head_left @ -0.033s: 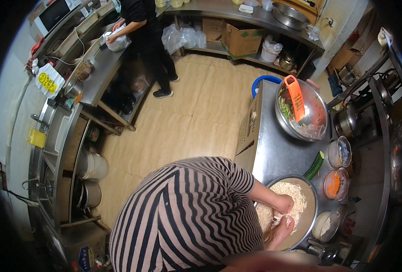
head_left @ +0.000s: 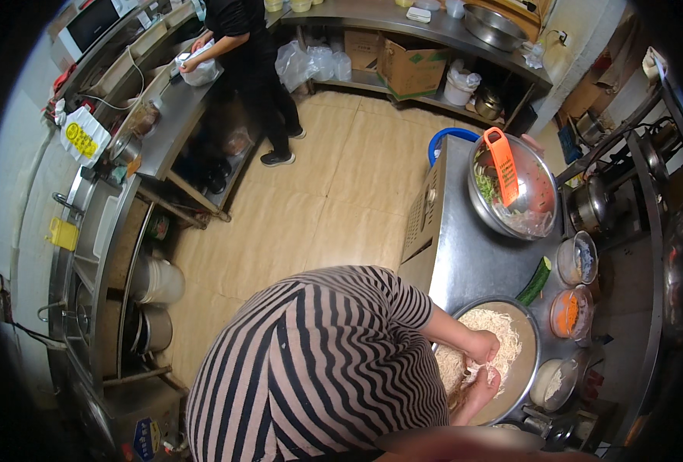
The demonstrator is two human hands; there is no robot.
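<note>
A wide metal basin (head_left: 531, 339) on the counter holds a heap of pale, noodle-like strands (head_left: 510, 322). Over the middle of the heap, my left hand (head_left: 481, 346) is closed, its fingers curled down on some of the strands. Just below it, my right hand (head_left: 483, 385) pinches at the same pale strands, close to the left fingertips. The exact grip of both hands is partly hidden by the hands themselves. Beyond the basin's far rim lies a cut green cucumber (head_left: 536, 282).
A large steel bowl (head_left: 476, 204) holds green shreds and an orange grater (head_left: 501, 165). Along the counter's right stand small bowls, one with orange shreds (head_left: 565, 313), another with pale strands (head_left: 551, 385). A co-worker in black (head_left: 237, 61) handles a white bag (head_left: 201, 73) at the left counter.
</note>
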